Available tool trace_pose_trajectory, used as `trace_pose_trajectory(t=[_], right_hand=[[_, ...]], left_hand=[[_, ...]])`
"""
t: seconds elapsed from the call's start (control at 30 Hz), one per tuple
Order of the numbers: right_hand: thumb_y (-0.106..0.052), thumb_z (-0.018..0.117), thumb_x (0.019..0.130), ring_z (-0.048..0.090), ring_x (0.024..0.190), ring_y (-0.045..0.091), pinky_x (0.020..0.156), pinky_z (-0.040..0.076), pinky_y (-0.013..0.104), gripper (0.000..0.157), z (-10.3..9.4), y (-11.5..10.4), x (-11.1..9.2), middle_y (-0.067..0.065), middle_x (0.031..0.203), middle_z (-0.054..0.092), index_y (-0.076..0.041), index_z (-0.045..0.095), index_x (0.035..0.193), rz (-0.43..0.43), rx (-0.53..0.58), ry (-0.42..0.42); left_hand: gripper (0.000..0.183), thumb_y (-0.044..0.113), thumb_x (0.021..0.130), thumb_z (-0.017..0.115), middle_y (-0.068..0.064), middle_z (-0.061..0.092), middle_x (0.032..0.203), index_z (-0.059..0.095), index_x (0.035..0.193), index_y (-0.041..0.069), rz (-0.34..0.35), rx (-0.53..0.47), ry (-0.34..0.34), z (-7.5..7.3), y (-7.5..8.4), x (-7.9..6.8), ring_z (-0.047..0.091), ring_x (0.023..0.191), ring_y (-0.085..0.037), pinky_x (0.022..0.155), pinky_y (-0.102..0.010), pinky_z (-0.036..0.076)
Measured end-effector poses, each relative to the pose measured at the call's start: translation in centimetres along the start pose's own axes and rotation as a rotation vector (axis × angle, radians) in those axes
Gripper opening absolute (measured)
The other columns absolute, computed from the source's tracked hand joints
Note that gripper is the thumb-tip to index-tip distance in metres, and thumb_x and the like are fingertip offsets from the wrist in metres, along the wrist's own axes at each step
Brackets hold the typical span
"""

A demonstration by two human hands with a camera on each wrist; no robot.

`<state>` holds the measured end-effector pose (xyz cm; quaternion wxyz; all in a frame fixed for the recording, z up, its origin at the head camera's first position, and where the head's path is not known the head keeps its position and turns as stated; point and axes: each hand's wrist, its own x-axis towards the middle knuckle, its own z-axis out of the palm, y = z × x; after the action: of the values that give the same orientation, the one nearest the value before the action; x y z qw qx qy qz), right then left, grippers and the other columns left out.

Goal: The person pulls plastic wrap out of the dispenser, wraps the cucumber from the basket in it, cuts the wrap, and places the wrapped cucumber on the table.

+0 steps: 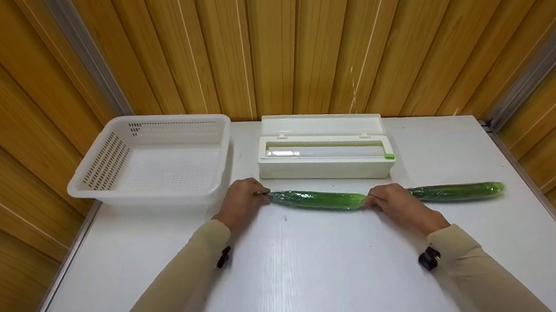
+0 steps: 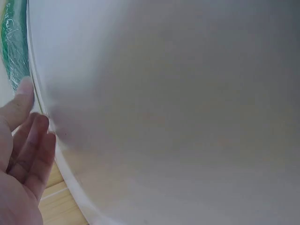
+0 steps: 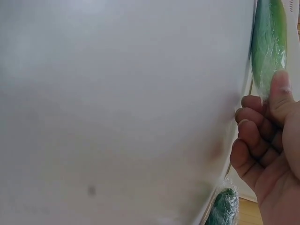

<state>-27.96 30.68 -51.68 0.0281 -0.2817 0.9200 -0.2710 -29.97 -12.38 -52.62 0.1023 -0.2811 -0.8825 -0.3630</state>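
A cucumber in clear plastic film (image 1: pixel 318 200) lies crosswise on the white table, in front of the film dispenser. My left hand (image 1: pixel 243 204) pinches its left end; in the left wrist view the thumb (image 2: pixel 23 96) lies at the wrapped tip. At the other end, my right hand (image 1: pixel 401 208) pinches the film between thumb and curled fingers, as the right wrist view of the hand (image 3: pixel 269 131) shows. A second wrapped cucumber (image 1: pixel 459 192) lies just right of the right hand, its left end partly hidden behind that hand.
Behind the first cucumber stands a white film dispenser (image 1: pixel 326 171), lid raised, a roll of film (image 1: pixel 325 151) inside and a green piece at its right end. A white perforated basket (image 1: pixel 152 195) is at the back left. Wood-panelled walls (image 1: pixel 274 47) border the table (image 1: pixel 327 281).
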Motion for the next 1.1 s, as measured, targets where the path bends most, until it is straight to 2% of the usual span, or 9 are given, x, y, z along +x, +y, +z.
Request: trace_pose_trajectory(t=[0.1,0.2,0.3,0.37,0.47,0.6,0.73,0.93,1.1], right_hand=[[-0.014,0.066,0.107,0.065,0.087,0.013,0.08,0.055,0.034,0.016,-0.1,-0.2,0.0,-0.007,0.094,0.073,-0.017,0.08,0.099,0.036,0.036,0.004],[-0.02,0.07,0.104,0.067,0.093,0.016,0.083,0.055,0.038,0.012,-0.1,-0.6,0.1,-0.004,0.099,0.074,-0.014,0.081,0.107,0.054,0.049,0.057],[-0.022,0.075,0.101,0.067,0.099,0.019,0.087,0.056,0.042,0.028,0.0,-1.0,0.3,0.0,0.11,0.074,-0.008,0.077,0.125,0.05,0.046,0.088],[-0.021,0.078,0.098,0.065,0.101,0.021,0.088,0.056,0.043,0.037,0.1,-1.2,0.3,0.002,0.114,0.073,-0.006,0.074,0.131,0.066,0.055,0.088],[-0.021,0.082,0.095,0.064,0.1,0.022,0.088,0.055,0.043,0.037,0.3,-1.3,0.3,0.003,0.111,0.072,-0.005,0.074,0.127,0.097,0.07,0.08],[-0.016,0.081,0.096,0.067,0.103,0.024,0.091,0.055,0.044,0.021,0.4,-1.1,0.3,0.002,0.106,0.073,-0.007,0.074,0.113,0.148,0.117,0.108],[-0.009,0.077,0.097,0.069,0.104,0.024,0.093,0.057,0.039,0.007,0.3,-0.7,0.3,0.001,0.104,0.074,-0.009,0.077,0.105,0.114,0.147,0.125],[-0.001,0.069,0.101,0.072,0.099,0.022,0.087,0.059,0.026,0.013,0.4,-0.2,0.3,0.007,0.103,0.076,-0.002,0.08,0.109,0.053,0.228,0.118],[-0.005,0.073,0.1,0.066,0.095,0.016,0.085,0.055,0.025,0.018,0.4,-0.2,0.1,0.001,0.099,0.073,-0.002,0.081,0.116,0.036,0.161,0.132]], left_hand=[[0.018,0.001,0.086,0.087,-0.012,0.079,0.094,0.083,0.103,-0.003,0.012,-0.003,0.006,0.0,0.1,-0.1,0.076,0.09,-0.028,0.086,-0.039,0.061],[0.015,0.001,0.087,0.085,-0.008,0.08,0.096,0.084,0.101,0.0,-0.024,-0.037,-0.006,-0.1,0.2,-0.2,0.077,0.094,-0.025,0.088,-0.038,0.06],[0.009,0.002,0.09,0.083,-0.004,0.08,0.096,0.083,0.099,0.003,-0.061,-0.076,-0.018,-0.2,0.3,-0.2,0.076,0.095,-0.022,0.09,-0.037,0.059],[0.006,0.003,0.093,0.081,-0.003,0.08,0.096,0.082,0.098,0.005,-0.072,-0.079,-0.029,-0.2,0.4,-0.2,0.075,0.096,-0.02,0.091,-0.036,0.059],[0.006,0.003,0.096,0.078,-0.004,0.08,0.098,0.083,0.1,0.004,-0.048,-0.053,-0.044,-0.1,0.4,-0.3,0.076,0.097,-0.021,0.091,-0.036,0.059],[0.01,0.007,0.094,0.08,-0.008,0.08,0.099,0.083,0.103,0.002,-0.012,-0.003,-0.061,0.0,0.5,-0.3,0.076,0.097,-0.025,0.09,-0.037,0.059],[0.019,0.012,0.088,0.087,-0.008,0.077,0.096,0.083,0.104,0.002,-0.033,0.024,-0.103,0.1,0.5,-0.2,0.073,0.093,-0.024,0.087,-0.036,0.059],[0.018,0.009,0.09,0.085,-0.008,0.079,0.099,0.082,0.105,0.001,-0.056,0.003,-0.085,0.0,0.6,-0.2,0.074,0.098,-0.026,0.092,-0.04,0.058],[0.007,0.007,0.093,0.081,-0.007,0.079,0.098,0.082,0.099,0.003,-0.025,0.011,-0.06,-0.1,0.6,-0.1,0.074,0.097,-0.029,0.093,-0.042,0.057]])
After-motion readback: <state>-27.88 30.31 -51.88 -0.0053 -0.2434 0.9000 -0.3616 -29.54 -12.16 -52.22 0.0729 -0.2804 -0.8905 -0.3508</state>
